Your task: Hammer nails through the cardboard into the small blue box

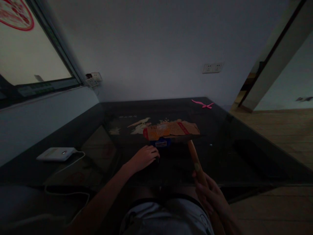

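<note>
1. The right hand (210,192) is wrapped around a long, light-brown, wooden-looking handle (194,155), its far end over the glossy black table (137,109).
2. The handle looks stiff, smooth and sturdy; its lower shaft suits a hold. Whether it joins a blade, I cannot tell.
3. The left hand (144,158) curls beside a small blue printed box (160,143); its grip is unclear.
4. The brown-and-red printed cardboard piece (174,128) seems light, bendable, best pinched at 1 edge.

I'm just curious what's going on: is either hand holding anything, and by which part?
The right hand grips a wood-coloured stick partway along, its far end reaching beyond the fingers. Whether the left hand holds anything cannot be told.
</note>
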`<state>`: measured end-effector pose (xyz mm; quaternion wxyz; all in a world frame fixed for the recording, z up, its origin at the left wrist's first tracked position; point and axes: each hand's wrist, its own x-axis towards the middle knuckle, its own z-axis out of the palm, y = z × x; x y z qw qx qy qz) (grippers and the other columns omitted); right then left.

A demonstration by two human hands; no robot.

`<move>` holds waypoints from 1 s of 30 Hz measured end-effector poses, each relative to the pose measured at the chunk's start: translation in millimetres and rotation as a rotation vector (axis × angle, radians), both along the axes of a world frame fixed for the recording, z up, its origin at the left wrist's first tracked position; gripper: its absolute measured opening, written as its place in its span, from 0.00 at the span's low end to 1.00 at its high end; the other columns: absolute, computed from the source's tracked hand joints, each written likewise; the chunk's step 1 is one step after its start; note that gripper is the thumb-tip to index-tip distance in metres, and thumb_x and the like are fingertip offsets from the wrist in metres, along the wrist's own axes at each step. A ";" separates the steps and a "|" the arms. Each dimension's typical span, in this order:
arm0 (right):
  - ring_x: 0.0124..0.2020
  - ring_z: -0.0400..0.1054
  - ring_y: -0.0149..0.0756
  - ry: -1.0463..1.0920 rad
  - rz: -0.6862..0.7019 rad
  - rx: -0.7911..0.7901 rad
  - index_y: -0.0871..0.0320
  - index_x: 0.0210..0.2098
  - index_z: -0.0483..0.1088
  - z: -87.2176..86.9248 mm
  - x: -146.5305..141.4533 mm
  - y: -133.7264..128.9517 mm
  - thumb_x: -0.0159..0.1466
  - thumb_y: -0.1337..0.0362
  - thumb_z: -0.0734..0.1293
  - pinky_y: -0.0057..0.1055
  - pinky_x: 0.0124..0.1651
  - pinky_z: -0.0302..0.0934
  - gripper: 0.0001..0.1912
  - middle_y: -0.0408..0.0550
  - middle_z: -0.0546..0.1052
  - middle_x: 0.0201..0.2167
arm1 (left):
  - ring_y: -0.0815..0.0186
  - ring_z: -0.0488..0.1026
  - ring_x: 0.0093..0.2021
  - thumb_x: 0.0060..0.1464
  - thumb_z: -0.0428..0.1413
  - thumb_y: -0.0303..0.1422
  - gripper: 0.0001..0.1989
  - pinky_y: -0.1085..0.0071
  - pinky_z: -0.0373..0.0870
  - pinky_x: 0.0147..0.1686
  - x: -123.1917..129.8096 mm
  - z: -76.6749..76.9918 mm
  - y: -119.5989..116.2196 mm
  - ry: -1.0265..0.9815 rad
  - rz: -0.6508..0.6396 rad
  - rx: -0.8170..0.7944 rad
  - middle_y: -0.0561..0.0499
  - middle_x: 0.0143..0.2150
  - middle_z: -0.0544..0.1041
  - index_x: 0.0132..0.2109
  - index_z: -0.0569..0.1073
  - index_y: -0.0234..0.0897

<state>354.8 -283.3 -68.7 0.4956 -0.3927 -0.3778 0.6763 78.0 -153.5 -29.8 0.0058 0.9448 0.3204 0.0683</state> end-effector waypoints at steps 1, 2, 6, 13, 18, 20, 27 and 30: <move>0.06 0.43 0.16 0.008 -0.003 0.003 0.54 0.44 0.62 0.0 -0.2 0.0 0.57 0.54 0.69 0.14 0.09 0.41 0.19 0.29 0.58 0.10 | 0.64 0.68 0.47 0.56 0.52 0.26 0.08 0.67 0.61 0.46 -1.1 0.0 2.0 0.020 -0.018 0.020 0.49 0.45 0.74 0.43 0.71 0.39; 0.06 0.43 0.15 0.013 -0.008 0.005 0.54 0.44 0.62 -0.1 -0.4 0.1 0.57 0.54 0.69 0.14 0.09 0.41 0.19 0.29 0.59 0.11 | 0.64 0.68 0.46 0.56 0.52 0.27 0.07 0.68 0.60 0.46 -2.2 -0.1 3.9 0.038 -0.041 0.039 0.49 0.45 0.74 0.42 0.71 0.39; 0.06 0.45 0.16 0.014 -0.023 0.003 0.54 0.43 0.62 -2.1 -1.0 1.0 0.55 0.53 0.70 0.14 0.09 0.43 0.21 0.30 0.61 0.12 | 0.65 0.69 0.44 0.57 0.51 0.27 0.06 0.67 0.60 0.45 -3.3 -0.2 11.1 0.111 -0.162 0.146 0.50 0.43 0.74 0.41 0.71 0.39; 0.06 0.44 0.15 -0.001 -0.046 0.023 0.54 0.44 0.62 -2.7 -2.1 1.4 0.56 0.53 0.69 0.14 0.08 0.42 0.21 0.30 0.60 0.12 | 0.67 0.70 0.41 0.58 0.49 0.24 0.06 0.67 0.62 0.45 -3.9 0.6 17.4 0.146 -0.381 0.353 0.49 0.37 0.75 0.37 0.70 0.36; 0.06 0.45 0.15 0.010 -0.040 0.024 0.54 0.44 0.62 -2.3 -2.0 2.8 0.58 0.54 0.69 0.13 0.09 0.42 0.19 0.30 0.61 0.13 | 0.67 0.71 0.38 0.58 0.48 0.25 0.06 0.67 0.63 0.45 -9.1 -2.7 10.7 -0.026 -0.296 0.399 0.50 0.34 0.76 0.37 0.70 0.35; 0.06 0.45 0.15 0.002 -0.031 0.026 0.54 0.44 0.62 -3.3 -1.0 3.4 0.57 0.54 0.69 0.13 0.09 0.43 0.19 0.30 0.60 0.13 | 0.68 0.71 0.37 0.57 0.49 0.25 0.05 0.67 0.64 0.46 -9.2 -0.9 5.0 -0.154 -0.233 0.357 0.51 0.33 0.76 0.37 0.70 0.35; 0.06 0.44 0.16 -0.046 -0.022 0.038 0.55 0.44 0.62 7.1 -2.7 3.8 0.57 0.53 0.68 0.14 0.09 0.42 0.20 0.30 0.59 0.11 | 0.67 0.72 0.38 0.55 0.53 0.28 0.04 0.68 0.69 0.43 -3.2 27.2 -3.5 -0.678 0.029 0.240 0.49 0.35 0.76 0.38 0.71 0.36; 0.06 0.45 0.16 -0.066 -0.035 0.058 0.55 0.44 0.63 20.0 0.3 11.4 0.57 0.53 0.68 0.15 0.09 0.42 0.20 0.30 0.59 0.11 | 0.68 0.73 0.34 0.54 0.55 0.31 0.05 0.69 0.70 0.39 0.4 39.8 11.4 -0.858 0.193 0.207 0.50 0.34 0.76 0.38 0.73 0.36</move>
